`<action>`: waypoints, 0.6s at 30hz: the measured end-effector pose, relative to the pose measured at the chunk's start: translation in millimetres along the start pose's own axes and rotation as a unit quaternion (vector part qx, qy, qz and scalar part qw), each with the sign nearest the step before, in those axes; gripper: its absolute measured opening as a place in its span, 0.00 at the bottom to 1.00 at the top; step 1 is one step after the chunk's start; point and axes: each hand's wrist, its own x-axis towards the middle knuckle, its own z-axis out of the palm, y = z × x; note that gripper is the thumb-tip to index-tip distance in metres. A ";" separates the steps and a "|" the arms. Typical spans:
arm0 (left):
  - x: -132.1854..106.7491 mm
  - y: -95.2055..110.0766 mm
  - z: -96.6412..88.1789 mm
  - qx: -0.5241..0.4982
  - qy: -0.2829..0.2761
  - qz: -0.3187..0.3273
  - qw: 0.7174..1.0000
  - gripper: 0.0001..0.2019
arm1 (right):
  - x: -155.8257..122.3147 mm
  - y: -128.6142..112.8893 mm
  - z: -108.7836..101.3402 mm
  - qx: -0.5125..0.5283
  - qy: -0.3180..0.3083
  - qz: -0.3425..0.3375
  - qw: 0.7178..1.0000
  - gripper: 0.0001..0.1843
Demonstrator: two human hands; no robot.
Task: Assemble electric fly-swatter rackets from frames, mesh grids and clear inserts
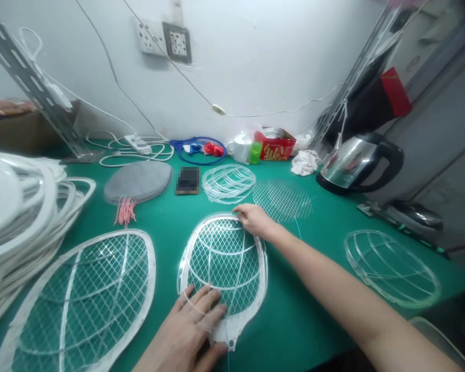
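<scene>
A white oval racket frame with wire mesh [227,258] lies flat on the green table [170,217] in front of me. My left hand [196,325] rests flat on its near end by the neck, fingers spread over the mesh. My right hand [253,219] reaches across to the frame's far right rim, fingers curled down and pressing on the edge. A clear plastic guard grid seems to lie on top of the mesh inside the frame.
A second meshed frame [85,299] lies at the left, beside a tall stack of white frames [19,217]. Clear grids [228,182], a loose mesh piece [282,200], a grey mesh stack [137,181], a phone [188,180], a kettle [358,164] and another clear grid [391,266] surround it.
</scene>
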 end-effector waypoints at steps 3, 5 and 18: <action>0.1 0.6 0.3 0.000 -0.006 -0.011 1.000 0.21 | 1.0 3.3 10.4 -0.111 -0.007 -0.027 0.993 0.16; 0.8 0.9 0.8 0.005 -0.007 -0.014 1.000 0.20 | -0.9 5.1 11.5 -0.141 -0.014 -0.015 0.990 0.16; -0.6 -1.9 2.6 0.003 -0.032 -0.009 0.999 0.20 | 7.3 6.2 18.8 -0.128 -0.014 -0.044 0.991 0.14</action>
